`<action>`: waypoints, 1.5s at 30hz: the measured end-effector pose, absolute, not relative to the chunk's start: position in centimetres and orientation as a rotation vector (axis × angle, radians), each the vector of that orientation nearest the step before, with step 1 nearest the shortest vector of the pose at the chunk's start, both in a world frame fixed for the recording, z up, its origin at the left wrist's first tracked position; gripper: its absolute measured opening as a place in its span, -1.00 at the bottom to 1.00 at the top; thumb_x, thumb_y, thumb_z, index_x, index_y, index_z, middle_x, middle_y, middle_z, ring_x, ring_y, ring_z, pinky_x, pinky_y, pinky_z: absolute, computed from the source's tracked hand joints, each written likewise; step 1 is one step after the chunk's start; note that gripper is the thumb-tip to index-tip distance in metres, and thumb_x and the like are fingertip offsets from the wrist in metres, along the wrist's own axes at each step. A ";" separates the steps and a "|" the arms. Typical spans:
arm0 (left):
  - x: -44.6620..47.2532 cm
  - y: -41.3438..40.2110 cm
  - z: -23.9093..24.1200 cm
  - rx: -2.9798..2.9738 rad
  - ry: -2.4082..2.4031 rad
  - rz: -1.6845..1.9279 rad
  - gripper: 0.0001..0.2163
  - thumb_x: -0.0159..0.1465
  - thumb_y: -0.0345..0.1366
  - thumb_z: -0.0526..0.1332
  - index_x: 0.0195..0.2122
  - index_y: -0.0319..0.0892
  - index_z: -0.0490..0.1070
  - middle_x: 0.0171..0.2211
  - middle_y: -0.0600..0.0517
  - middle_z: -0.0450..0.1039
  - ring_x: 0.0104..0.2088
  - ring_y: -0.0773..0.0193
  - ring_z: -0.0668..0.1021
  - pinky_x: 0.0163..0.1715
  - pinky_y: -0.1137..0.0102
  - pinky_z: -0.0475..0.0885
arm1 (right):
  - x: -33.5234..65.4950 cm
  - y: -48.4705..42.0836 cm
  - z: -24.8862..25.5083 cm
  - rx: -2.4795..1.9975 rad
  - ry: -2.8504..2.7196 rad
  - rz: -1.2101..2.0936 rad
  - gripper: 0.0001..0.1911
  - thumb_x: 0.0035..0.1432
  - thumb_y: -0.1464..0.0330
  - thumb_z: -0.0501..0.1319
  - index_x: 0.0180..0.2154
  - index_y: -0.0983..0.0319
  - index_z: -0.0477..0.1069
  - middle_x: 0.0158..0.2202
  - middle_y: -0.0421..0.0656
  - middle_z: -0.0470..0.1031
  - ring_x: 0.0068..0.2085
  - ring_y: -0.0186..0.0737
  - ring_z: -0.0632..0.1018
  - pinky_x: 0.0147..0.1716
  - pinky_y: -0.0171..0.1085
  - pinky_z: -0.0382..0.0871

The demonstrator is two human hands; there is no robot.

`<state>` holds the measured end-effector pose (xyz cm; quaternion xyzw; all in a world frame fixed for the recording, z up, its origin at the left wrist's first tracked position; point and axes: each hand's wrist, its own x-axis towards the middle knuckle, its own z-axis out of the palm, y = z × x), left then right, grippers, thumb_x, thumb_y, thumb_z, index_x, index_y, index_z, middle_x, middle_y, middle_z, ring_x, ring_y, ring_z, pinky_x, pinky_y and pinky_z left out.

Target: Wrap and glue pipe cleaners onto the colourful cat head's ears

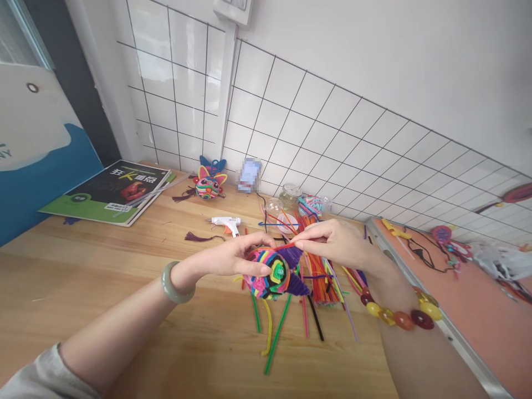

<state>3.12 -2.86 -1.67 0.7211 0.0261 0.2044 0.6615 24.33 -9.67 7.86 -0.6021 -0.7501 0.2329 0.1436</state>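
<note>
Left hand (245, 256)'s got a grip on the fuzzy striped ball (262, 280), just below-left of the right hand (338, 244), which pinches an orange-red strand (287, 245) running left toward the ball's top.

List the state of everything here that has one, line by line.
Left hand: closed around the colorful ball
Colorful ball: held
Right hand: pinching a red-orange pipe cleaner
Red-orange pipe cleaner: against the ball's top
Glue gun: lying down, unheld
Top book: closed, flat
Dark tassel: lying loose
</note>
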 end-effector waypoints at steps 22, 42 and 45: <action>2.9 -2.1 -2.0 1.901 0.061 0.535 -0.69 0.20 -0.22 0.14 -0.05 -0.18 0.21 -0.15 -0.03 0.28 -0.19 0.28 0.39 -0.22 0.41 0.34 | 24.6 -10.1 9.1 -1.773 -2.184 0.629 -0.73 0.14 0.30 0.06 -0.28 0.21 0.51 -0.48 -0.24 0.49 -0.44 -0.33 0.46 -0.45 -0.37 0.28; 2.9 -1.9 -2.5 1.851 0.081 0.509 -0.68 0.22 -0.18 0.11 -0.04 -0.16 0.19 -0.13 -0.04 0.25 -0.16 0.24 0.37 -0.20 0.38 0.33 | 24.4 -10.9 8.4 -1.699 -2.139 0.537 -0.81 0.10 0.28 0.14 -0.38 0.23 0.48 -0.36 -0.19 0.50 -0.35 -0.30 0.46 -0.37 -0.35 0.28; 2.9 -1.8 -2.5 1.861 0.073 0.520 -0.69 0.22 -0.19 0.11 -0.04 -0.15 0.20 -0.12 -0.04 0.25 -0.15 0.23 0.37 -0.18 0.37 0.32 | 24.3 -10.9 8.4 -1.698 -2.125 0.547 -0.83 0.09 0.30 0.14 -0.40 0.23 0.46 -0.38 -0.21 0.49 -0.36 -0.32 0.45 -0.37 -0.36 0.27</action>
